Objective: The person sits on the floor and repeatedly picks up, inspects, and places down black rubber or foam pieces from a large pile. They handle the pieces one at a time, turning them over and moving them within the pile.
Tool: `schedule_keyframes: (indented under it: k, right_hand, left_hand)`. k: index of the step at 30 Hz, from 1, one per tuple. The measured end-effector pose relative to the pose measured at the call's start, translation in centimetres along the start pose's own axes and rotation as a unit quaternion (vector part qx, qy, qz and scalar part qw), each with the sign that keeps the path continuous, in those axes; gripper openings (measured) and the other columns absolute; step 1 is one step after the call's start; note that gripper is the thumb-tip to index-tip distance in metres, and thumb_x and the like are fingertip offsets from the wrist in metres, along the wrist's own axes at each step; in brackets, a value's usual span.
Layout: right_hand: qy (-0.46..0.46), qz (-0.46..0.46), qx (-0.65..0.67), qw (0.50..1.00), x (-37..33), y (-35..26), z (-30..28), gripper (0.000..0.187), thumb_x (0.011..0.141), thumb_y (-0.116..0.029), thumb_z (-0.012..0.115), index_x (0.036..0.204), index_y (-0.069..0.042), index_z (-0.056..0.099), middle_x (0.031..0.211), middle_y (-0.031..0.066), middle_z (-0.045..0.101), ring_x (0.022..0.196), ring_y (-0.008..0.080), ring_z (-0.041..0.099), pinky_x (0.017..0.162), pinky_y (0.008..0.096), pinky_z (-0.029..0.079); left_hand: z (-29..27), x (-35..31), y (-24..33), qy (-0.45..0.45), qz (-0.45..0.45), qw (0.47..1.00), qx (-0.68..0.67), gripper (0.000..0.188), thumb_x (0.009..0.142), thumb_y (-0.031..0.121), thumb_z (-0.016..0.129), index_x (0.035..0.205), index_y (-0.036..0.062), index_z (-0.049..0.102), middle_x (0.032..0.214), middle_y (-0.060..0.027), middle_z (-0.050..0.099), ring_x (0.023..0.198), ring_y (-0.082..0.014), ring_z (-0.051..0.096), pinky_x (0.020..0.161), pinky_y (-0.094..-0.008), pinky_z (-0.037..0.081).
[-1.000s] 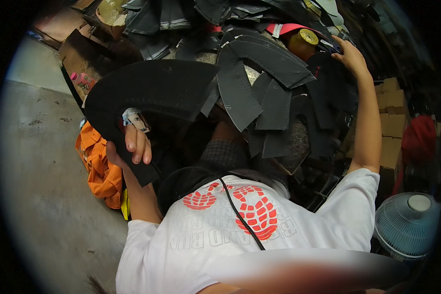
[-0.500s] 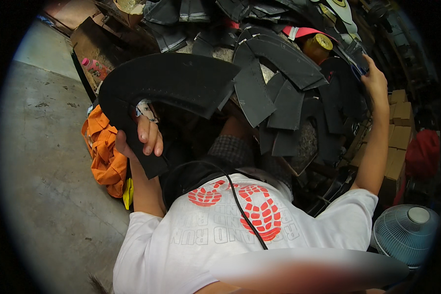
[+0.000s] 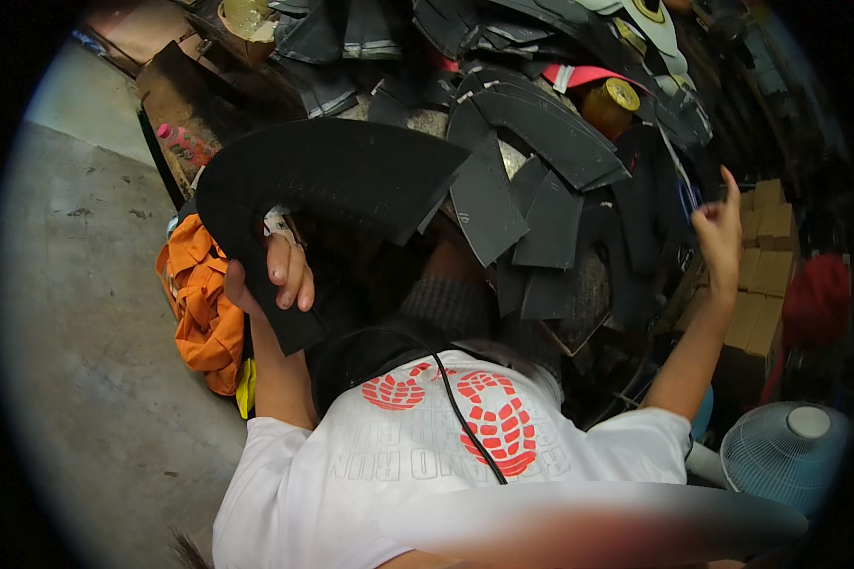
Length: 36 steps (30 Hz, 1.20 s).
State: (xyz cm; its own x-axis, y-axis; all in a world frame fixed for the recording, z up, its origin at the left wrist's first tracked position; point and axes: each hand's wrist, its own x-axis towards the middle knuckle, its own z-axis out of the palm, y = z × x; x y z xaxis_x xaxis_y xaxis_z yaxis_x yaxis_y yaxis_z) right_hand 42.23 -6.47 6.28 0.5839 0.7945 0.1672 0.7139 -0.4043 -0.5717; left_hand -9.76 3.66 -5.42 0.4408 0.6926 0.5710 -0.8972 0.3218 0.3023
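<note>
My left hand (image 3: pixel 289 273) grips a wide curved piece of black sheet material (image 3: pixel 342 171) near its lower end, fingers on one side and thumb on the other. The piece arches up and to the right over my lap. My right hand (image 3: pixel 719 232) is raised at the right with its index finger stretched up, and nothing shows in it. Just left of that hand, a blue-handled tool that looks like scissors (image 3: pixel 685 194) lies at the edge of the work pile. Several similar black pieces (image 3: pixel 550 133) overlap on the work surface in front of me.
An orange cloth (image 3: pixel 199 303) hangs at my left, beside a pink-capped bottle (image 3: pixel 185 142). A yellow-lidded jar (image 3: pixel 612 102) stands behind the black pieces. Cardboard boxes (image 3: pixel 757 284) are stacked at the right, above a fan (image 3: pixel 788 450). A black cable (image 3: pixel 465 408) crosses my shirt.
My right hand has come away from the blue-handled tool and moved down and nearer to me. The left hand still holds the black piece, which sits slightly lower.
</note>
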Motion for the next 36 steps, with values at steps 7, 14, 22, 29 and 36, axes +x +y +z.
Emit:
schedule_keyframes:
  k: [7, 14, 22, 29, 36]
  right_hand:
    - [-0.059, -0.028, 0.213, 0.975, -5.5, -3.4, -2.8, 0.085, 0.07, 0.002, 0.058, 0.148, -0.016, 0.03, 0.084, 0.0019, 0.058, 0.072, 0.0069, 0.053, 0.068, 0.0195, 0.044]
    - [-0.115, -0.115, 0.077, 0.984, -3.8, -9.0, 7.2, 0.073, 0.074, -0.001, 0.065, 0.141, -0.02, 0.043, 0.086, 0.0079, 0.062, 0.075, 0.0171, 0.061, 0.072, 0.0296, 0.05]
    - [-0.064, -0.294, -0.213, 0.93, 7.5, -12.4, 8.3, 0.067, 0.08, -0.007, 0.066, 0.139, -0.028, 0.043, 0.097, 0.0092, 0.066, 0.091, 0.0278, 0.064, 0.078, 0.0391, 0.051]
    - [-0.099, -0.41, -0.503, 0.754, 14.8, -13.1, 16.3, 0.096, 0.081, -0.001, 0.059, 0.152, -0.031, 0.002, 0.092, 0.0138, 0.067, 0.084, 0.0292, 0.065, 0.076, 0.0388, 0.053]
    - [0.027, -0.438, -0.412, 0.799, 19.5, -12.6, 13.8, 0.098, 0.082, -0.009, 0.064, 0.151, -0.037, 0.0, 0.078, 0.0134, 0.068, 0.069, 0.0307, 0.067, 0.064, 0.042, 0.053]
  left_hand:
    - [-0.8, -0.4, 0.7, 0.007, -0.005, 1.0, 0.003, 0.054, 0.098, 0.031, 0.051, 0.139, -0.0006, 0.036, 0.09, -0.0108, 0.058, 0.066, -0.0163, 0.06, 0.065, -0.0334, 0.058]
    - [0.3, 0.7, -0.8, 0.002, 0.013, 1.0, 0.007, 0.054, 0.098, 0.029, 0.049, 0.14, -0.0015, 0.034, 0.091, -0.0145, 0.057, 0.067, -0.0181, 0.06, 0.065, -0.0354, 0.059]
    - [0.1, 0.1, -0.1, 0.032, 0.008, 0.999, 0.001, 0.057, 0.098, 0.027, 0.047, 0.144, -0.0001, 0.028, 0.095, -0.0158, 0.057, 0.069, -0.0188, 0.059, 0.066, -0.0365, 0.058]
    - [0.3, 0.6, -1.2, 0.007, -0.002, 1.0, 0.012, 0.056, 0.098, 0.028, 0.048, 0.145, 0.0052, 0.029, 0.094, -0.0156, 0.057, 0.068, -0.02, 0.059, 0.065, -0.0368, 0.058]
    - [0.2, -0.9, -0.1, 0.078, 0.013, 0.996, -0.031, 0.053, 0.094, 0.028, 0.055, 0.132, -0.0048, 0.037, 0.09, -0.0213, 0.059, 0.065, -0.0249, 0.059, 0.064, -0.0443, 0.057]
